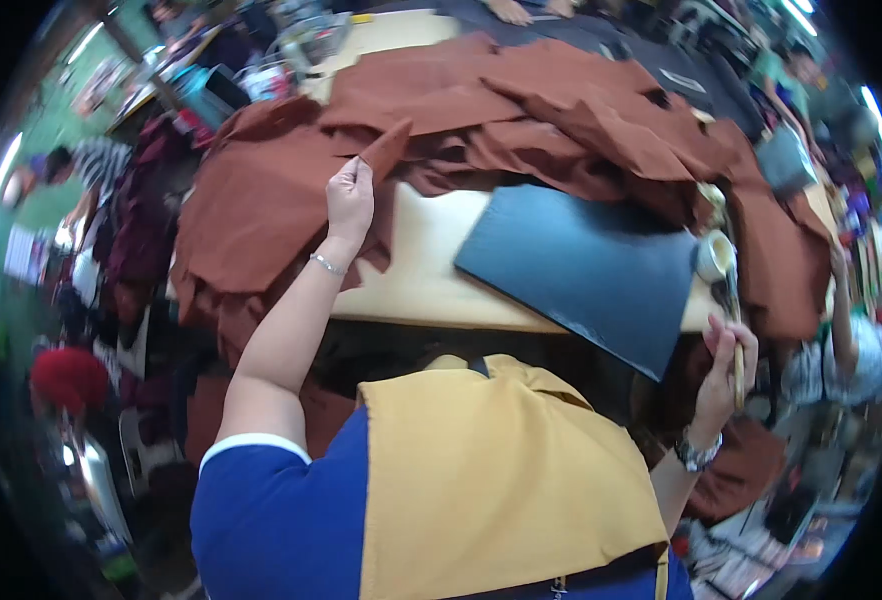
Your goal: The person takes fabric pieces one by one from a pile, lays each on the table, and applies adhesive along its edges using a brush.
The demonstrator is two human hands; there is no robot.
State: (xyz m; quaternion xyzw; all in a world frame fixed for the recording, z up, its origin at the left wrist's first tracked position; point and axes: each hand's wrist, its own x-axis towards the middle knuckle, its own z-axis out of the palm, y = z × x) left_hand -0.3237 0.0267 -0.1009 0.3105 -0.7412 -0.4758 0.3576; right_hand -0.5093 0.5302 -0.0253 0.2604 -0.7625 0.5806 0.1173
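My left hand (350, 200), raised over the work table (431, 290), pinches a narrow, pointed piece of brown leather (388, 148) between thumb and fingers. Behind and left of it spread large brown leather sheets (251, 215) with uneven edges. At the right, my right hand (729, 368) is closed around the light wooden handle of a brush (739, 385). The brush's far end points up beside a small pale pot (715, 256) at the table's right side. Between my hands lies a dark, smooth board (591, 260), its near corner jutting past the table edge.
More brown leather (581, 110) is heaped across the back of the table. A yellow-tan cloth (501, 480) covers my front. Across the table another person's hands (526, 12) rest on dark material. Other people work at both sides, one wearing a red head covering (69, 380).
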